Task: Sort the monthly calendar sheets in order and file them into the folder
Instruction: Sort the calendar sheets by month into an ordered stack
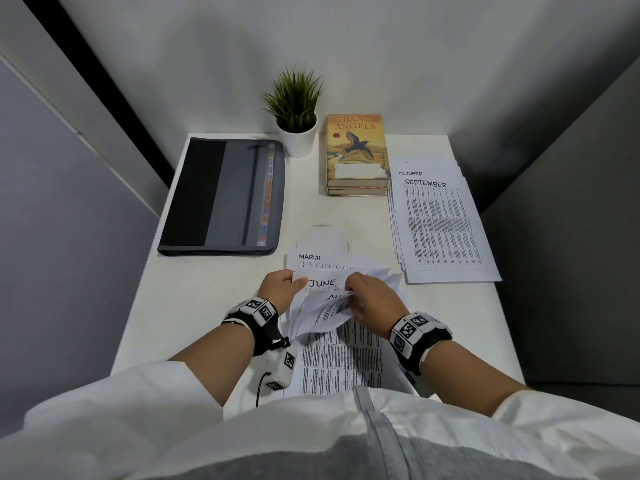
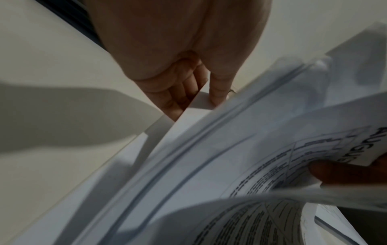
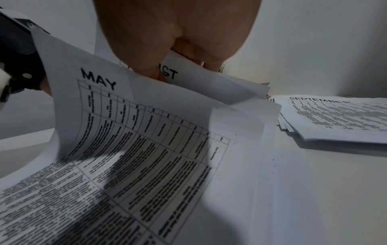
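Observation:
Near the front of the white desk [image 1: 214,299] I hold a loose bundle of calendar sheets. My left hand [image 1: 282,287] pinches the top left corner of the JUNE sheet [image 1: 322,282]; thumb over, fingers [image 2: 180,92] under the paper edge. My right hand [image 1: 370,299] pinches the curled AUGUST sheet [image 1: 329,311] [image 3: 173,73] and lifts it off the bundle. The MAY sheet [image 3: 134,126] lies bowed beneath it. A MARCH sheet [image 1: 311,258] peeks out behind. A second pile with SEPTEMBER [image 1: 440,230] [image 3: 335,116] on top, OCTOBER under it, lies at the right. The grey zip folder [image 1: 221,199] lies closed at the back left.
A potted green plant [image 1: 296,112] stands at the back middle against the wall. Two stacked books [image 1: 356,154] lie beside it, just behind the SEPTEMBER pile. Grey partition walls close in the desk on both sides.

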The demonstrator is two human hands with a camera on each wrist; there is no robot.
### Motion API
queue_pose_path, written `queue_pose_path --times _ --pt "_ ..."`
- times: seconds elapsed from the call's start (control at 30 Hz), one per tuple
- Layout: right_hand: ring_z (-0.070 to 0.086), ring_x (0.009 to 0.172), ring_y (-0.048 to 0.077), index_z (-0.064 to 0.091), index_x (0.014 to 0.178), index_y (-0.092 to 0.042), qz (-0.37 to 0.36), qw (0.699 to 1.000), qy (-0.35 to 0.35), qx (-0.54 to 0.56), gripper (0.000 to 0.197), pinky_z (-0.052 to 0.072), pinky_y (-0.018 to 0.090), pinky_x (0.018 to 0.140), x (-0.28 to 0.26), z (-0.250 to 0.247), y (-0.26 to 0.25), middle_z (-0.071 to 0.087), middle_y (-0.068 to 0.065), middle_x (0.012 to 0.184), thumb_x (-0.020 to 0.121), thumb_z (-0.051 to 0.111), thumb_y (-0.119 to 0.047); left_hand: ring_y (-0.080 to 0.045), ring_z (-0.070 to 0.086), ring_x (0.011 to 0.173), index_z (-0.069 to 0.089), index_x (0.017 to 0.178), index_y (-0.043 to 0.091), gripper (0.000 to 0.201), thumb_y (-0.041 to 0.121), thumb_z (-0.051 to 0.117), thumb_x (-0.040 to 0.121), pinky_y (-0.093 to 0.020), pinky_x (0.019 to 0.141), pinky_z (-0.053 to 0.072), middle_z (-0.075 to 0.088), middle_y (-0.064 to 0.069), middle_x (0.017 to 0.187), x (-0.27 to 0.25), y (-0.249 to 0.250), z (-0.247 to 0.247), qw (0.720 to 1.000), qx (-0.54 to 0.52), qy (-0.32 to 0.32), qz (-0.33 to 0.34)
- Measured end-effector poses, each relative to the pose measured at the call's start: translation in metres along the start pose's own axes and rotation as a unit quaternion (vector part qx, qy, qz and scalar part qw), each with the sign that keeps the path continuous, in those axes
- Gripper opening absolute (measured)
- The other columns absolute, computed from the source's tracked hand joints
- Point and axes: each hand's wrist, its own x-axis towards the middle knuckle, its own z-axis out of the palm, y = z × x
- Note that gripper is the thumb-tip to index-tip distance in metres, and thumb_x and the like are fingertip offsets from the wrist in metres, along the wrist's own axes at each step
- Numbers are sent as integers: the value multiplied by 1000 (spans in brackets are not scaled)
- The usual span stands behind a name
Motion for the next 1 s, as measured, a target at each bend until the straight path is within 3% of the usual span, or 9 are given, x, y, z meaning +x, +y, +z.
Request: queue_pose_path --times 0.07,0.13,0.23,0.3,0.37,0.5,0.7,0.83,1.0 --pt "53 85 28 52 100 -10 -4 1000 2 4 15 42 35 65 1 1 0 57 5 100 85 53 -9 -1 45 45 54 61 18 29 17 72 85 -13 49 37 50 15 44 0 0 1 1000 -6 -10 4" --pt "54 95 26 53 108 -11 -1 1000 0 1 22 48 38 74 2 2 -1 59 5 111 85 53 -10 -8 51 54 67 79 7 12 14 76 80 -19 59 43 62 11 57 -1 1 3 999 -31 -26 -5" --pt "49 100 25 55 106 -11 3 1000 -1 -7 20 48 41 76 1 4 0 61 4 105 86 54 -11 -14 49 57 66 86 2 20 13 80 76 -24 60 42 63 -1 66 -4 2 3 997 -63 -31 -16" --pt "45 101 23 54 99 -12 6 1000 5 -7 13 48 40 70 0 3 0 60 4 98 86 54 -12 -12 50 56 66 78 12 14 19 77 80 -23 59 43 59 5 61 -4 2 2 996 -79 -27 -23" --pt "47 96 23 51 95 -13 5 1000 10 -7 10 48 39 67 -1 2 0 58 4 95 85 54 -12 -16 46 61 59 65 18 26 25 70 87 -27 67 43 51 4 60 -3 1 0 997 -74 -7 -29" --pt "52 83 27 49 96 -13 9 1000 0 -5 12 47 39 65 -3 -1 -1 57 5 91 84 54 -13 -20 39 67 48 59 14 36 19 65 90 -31 71 40 41 -5 62 -2 -2 1 997 -66 5 -27" --pt "54 104 26 52 98 -12 -11 1000 1 10 16 47 35 83 -1 1 -2 60 7 122 82 56 -8 -14 53 59 66 78 7 15 17 77 80 -23 59 44 63 2 66 -1 -4 1 997 -65 -25 -24" --pt "46 96 22 53 96 -13 5 1000 -4 4 12 45 38 72 -1 3 -1 60 3 95 84 54 -11 -19 43 64 60 75 3 22 17 75 82 -27 66 39 52 -7 68 -5 -1 1 996 -91 -17 -18" --pt "52 82 24 48 94 -17 15 1000 -5 -1 11 42 35 61 -2 2 1 57 2 90 85 54 -14 -19 35 68 47 66 13 32 20 70 87 -29 67 35 39 -8 67 -7 1 0 996 -85 1 -7"
